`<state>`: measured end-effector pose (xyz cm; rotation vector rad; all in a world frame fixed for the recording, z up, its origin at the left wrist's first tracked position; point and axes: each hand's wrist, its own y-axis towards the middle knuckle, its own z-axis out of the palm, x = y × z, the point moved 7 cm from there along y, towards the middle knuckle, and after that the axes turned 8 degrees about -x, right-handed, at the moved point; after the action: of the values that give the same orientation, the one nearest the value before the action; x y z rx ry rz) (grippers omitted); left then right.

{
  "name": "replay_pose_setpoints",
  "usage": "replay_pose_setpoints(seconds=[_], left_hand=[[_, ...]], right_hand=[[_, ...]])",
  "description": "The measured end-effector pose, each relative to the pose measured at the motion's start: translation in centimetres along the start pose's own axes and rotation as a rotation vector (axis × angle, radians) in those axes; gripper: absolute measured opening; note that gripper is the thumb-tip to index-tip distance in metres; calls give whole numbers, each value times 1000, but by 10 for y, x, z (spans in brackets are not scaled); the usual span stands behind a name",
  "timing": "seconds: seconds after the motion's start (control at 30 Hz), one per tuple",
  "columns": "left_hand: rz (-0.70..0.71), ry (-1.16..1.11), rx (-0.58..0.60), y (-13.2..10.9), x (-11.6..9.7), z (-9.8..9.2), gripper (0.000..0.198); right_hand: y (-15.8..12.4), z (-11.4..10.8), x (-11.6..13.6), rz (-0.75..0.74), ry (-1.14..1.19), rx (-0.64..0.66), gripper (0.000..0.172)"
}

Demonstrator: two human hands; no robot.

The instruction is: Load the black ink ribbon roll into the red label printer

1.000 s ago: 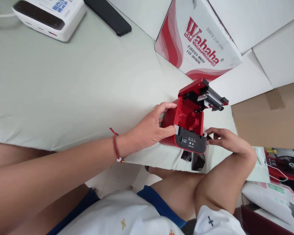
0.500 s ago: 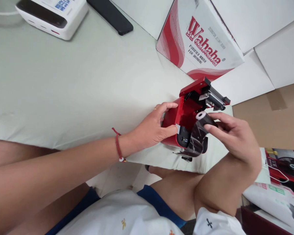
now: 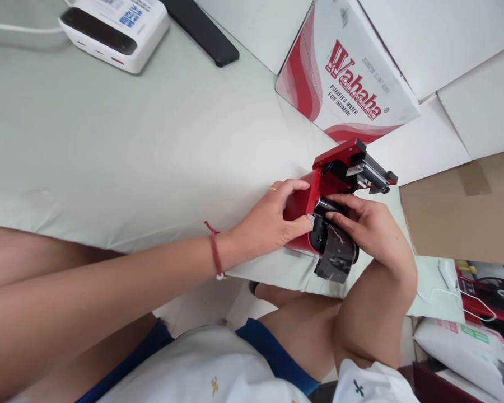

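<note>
Nearest first: dark film strip [image 3: 336, 254] hangs over my side of the red box [image 3: 298, 204]. Looks thin, limp, probably slick; I'd expect creases or a tear if I tugged it, so not a grip point. It seems to run up to the black roll [image 3: 330, 208], sitting in the mouth of the red box, partly hidden by my right hand [image 3: 372, 232]. Right fingers are pinched on the roll. My guess: light, firm in the core, outer wraps apt to slide. Best hold is across the body, light squeeze. Left hand [image 3: 273, 221] is clamped on the left wall of the red box, thumb at the grey tab [image 3: 311, 221]. Walls look stiff; box could skid on the desk [image 3: 151, 157], so bracing makes sense. Lid [image 3: 336, 154] stands open at the far side of the red box; its roller [image 3: 377, 174] looks easy to damage, knuckles off. Carton [image 3: 353, 78] is beyond the box.
</note>
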<state>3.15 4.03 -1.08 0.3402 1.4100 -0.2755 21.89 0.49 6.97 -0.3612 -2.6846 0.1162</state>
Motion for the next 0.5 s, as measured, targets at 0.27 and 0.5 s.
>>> replay_pose_setpoints(seconds=[0.27, 0.5], left_hand=[[803, 395, 147, -47, -45, 12, 56], [1026, 589, 60, -56, -45, 16, 33]], right_hand=[[-4, 0, 17, -225, -284, 62, 44], [-47, -59, 34, -296, 65, -667, 26]])
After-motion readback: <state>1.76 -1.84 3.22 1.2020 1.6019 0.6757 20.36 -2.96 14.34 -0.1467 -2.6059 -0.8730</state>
